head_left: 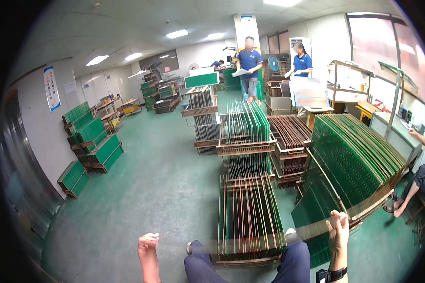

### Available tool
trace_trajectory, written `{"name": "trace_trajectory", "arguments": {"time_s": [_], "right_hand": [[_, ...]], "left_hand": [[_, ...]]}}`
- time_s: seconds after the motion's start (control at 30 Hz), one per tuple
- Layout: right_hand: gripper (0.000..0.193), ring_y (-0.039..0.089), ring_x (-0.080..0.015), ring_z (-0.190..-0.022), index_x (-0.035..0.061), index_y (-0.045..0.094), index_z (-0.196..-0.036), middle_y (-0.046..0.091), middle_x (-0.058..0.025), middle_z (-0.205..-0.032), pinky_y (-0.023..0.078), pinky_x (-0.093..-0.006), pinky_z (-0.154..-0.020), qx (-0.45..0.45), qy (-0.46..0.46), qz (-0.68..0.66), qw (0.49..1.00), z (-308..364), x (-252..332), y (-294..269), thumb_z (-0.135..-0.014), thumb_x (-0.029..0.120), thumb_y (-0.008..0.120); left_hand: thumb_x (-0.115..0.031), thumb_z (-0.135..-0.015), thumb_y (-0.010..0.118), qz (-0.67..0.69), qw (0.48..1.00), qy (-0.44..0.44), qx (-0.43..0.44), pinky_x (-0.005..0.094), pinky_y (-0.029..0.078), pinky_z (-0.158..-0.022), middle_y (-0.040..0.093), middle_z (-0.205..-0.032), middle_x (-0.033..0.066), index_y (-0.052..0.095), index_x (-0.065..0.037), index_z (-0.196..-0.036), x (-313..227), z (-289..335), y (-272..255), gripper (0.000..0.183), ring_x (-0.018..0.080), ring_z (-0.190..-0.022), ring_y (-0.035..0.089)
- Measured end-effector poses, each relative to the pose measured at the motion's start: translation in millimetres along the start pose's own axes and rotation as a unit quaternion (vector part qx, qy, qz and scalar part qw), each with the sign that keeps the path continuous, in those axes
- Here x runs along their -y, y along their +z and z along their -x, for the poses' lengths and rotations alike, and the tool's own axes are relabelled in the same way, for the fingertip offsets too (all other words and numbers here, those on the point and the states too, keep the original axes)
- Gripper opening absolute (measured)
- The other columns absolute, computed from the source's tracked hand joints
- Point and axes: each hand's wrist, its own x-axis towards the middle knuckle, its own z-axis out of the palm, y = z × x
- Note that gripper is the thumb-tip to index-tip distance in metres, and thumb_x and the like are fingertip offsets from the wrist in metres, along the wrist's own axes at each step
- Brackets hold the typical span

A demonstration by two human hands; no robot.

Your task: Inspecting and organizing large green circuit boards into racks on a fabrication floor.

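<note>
- Left of the front rack [248, 262], the left hand [148, 243] is held with its fingers curled in narrow; whether anything is gripped cannot be told.
- Right of the front rack, the right hand [338, 231] is held up with its fingers bent; no held object can be made out.
- Across the front rack, between the hands, a faint blurred band is seen; what it is cannot be told.
- Below and between the hands, the front rack is flanked by the knees [295, 259]; thin upright panels [275, 212] are slotted in it.
- For careful handling, in judgement, such panels are best pinched by opposite edges, kept parallel to their neighbours and moved slowly, so that no face is scraped.
- Right of the front rack, space is narrowed by a large rack [373, 202] of green panels; knocks by the right arm are best guarded against.
- Behind the front rack, more panels are held in a rear rack [245, 150], beside brown panels [289, 129].
</note>
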Motion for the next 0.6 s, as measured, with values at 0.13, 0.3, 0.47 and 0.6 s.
{"name": "trace_trajectory", "arguments": {"time_s": [0.13, 0.3, 0.47, 0.6], "right_hand": [[0.020, 0.046, -0.0234, -0.122, 0.0108, 0.056, -0.106, 0.048, -0.0073, -0.132, 0.037, -0.0363, -0.103, 0.408, 0.014, -0.314, 0.857, -56.9, -57.7, -35.1, -0.097, 0.022, 0.043], [0.033, 0.047, -0.0218, -0.120, 0.0097, 0.051, -0.121, 0.047, -0.0081, -0.135, 0.038, -0.0351, -0.101, 0.315, 0.125, -0.266, 0.903, -19.7, -18.8, 41.1, -0.097, 0.030, 0.039], [0.047, 0.056, -0.0207, -0.105, 0.0033, 0.049, -0.128, 0.058, -0.0086, -0.120, 0.045, -0.0337, -0.091, 0.141, 0.302, -0.198, 0.922, 34.7, 38.3, 66.9, -0.094, 0.035, 0.043], [0.041, 0.061, -0.0218, -0.094, 0.0014, 0.050, -0.124, 0.063, -0.0113, -0.109, 0.049, -0.0356, -0.085, 0.121, 0.350, -0.118, 0.921, 41.3, -2.5, 47.7, -0.087, 0.018, 0.055]], "left_hand": [[-0.003, -0.080, 0.061, 0.123, 0.906, 0.229, 0.335, 0.0298, 0.048, -0.074, 0.059, -0.086, 0.0087, 0.057, -0.002, -0.090, 87.7, -66.4, -56.4, 0.011, 0.0182, -0.082, 0.059], [-0.028, -0.091, 0.051, 0.128, 0.965, -0.215, 0.083, 0.0393, 0.047, -0.087, 0.060, -0.109, 0.0146, 0.054, 0.001, -0.115, 63.6, -44.7, -23.5, 0.038, 0.0259, -0.095, 0.059], [-0.027, -0.092, 0.050, 0.205, 0.953, -0.211, 0.076, 0.0376, 0.047, -0.086, 0.061, -0.110, 0.0138, 0.054, 0.001, -0.116, 53.2, -24.7, -6.9, 0.037, 0.0252, -0.096, 0.060], [-0.026, -0.092, 0.048, 0.287, 0.929, -0.218, 0.090, 0.0360, 0.048, -0.086, 0.061, -0.110, 0.0129, 0.054, 0.001, -0.116, 35.3, -8.3, 37.8, 0.036, 0.0245, -0.096, 0.060]]}}
